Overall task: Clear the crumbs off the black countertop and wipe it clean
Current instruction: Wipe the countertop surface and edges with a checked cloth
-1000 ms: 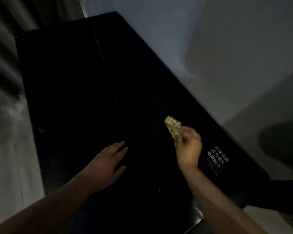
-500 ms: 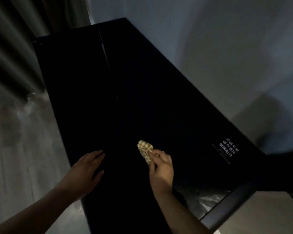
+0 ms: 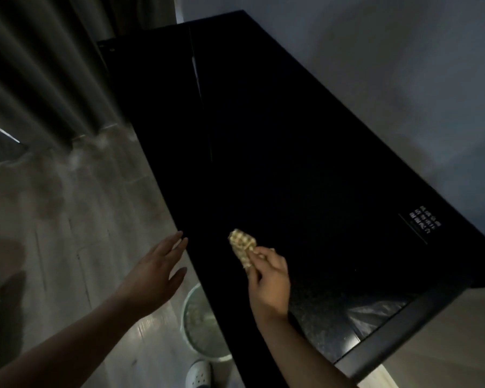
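Head view: right hand (image 3: 268, 284) pinches checked cloth (image 3: 242, 247) to sweep black countertop (image 3: 305, 163) crumbs toward flat, empty left hand (image 3: 154, 271) waiting at the edge.

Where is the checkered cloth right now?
Low in the head view, the cloth is pinched in the right hand over the black countertop, near its floor-side edge, with the left hand to its left and the white-lettered label farther right.
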`<move>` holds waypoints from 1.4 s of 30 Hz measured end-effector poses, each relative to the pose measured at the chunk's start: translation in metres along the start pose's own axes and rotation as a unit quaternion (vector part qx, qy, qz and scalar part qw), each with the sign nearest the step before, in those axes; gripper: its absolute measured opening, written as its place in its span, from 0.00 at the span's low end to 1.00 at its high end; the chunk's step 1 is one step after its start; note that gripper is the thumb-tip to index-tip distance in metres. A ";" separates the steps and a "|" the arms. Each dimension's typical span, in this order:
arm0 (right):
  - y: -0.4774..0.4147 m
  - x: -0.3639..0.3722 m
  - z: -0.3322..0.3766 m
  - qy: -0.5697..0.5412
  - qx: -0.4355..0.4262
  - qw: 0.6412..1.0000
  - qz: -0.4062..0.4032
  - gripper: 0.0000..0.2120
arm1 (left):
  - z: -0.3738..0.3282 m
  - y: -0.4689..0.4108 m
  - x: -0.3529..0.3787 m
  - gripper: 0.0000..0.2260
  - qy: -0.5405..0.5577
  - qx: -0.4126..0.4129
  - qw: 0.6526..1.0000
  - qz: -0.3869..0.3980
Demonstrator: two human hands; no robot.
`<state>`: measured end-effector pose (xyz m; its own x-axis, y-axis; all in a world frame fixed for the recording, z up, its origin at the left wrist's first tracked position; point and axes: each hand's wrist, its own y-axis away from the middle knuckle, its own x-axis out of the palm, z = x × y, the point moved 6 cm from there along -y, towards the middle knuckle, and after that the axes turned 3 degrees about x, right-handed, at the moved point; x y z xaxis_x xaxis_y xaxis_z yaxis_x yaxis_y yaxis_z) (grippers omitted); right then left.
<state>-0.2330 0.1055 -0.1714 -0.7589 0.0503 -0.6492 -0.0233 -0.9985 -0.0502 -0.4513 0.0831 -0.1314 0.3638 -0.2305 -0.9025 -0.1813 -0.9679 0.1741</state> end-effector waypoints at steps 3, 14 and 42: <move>0.009 0.014 0.016 -0.014 0.014 0.999 0.051 0.14 | 0.015 0.017 0.000 0.27 0.001 -0.006 1.000 -0.002; 0.063 0.047 0.053 0.022 0.056 0.997 0.038 0.14 | 0.062 0.065 -0.007 0.25 0.037 -0.019 0.999 0.005; -0.085 -0.186 -0.065 -0.009 0.133 0.972 -0.193 0.07 | -0.101 -0.130 0.003 0.24 0.039 0.107 0.993 0.018</move>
<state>-0.0474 0.1825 -0.0956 -0.6713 0.4251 -0.6072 -0.4751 -0.8756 -0.0877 -0.3345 0.1976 -0.1172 0.4218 -0.2807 -0.8622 -0.3834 -0.9169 0.1109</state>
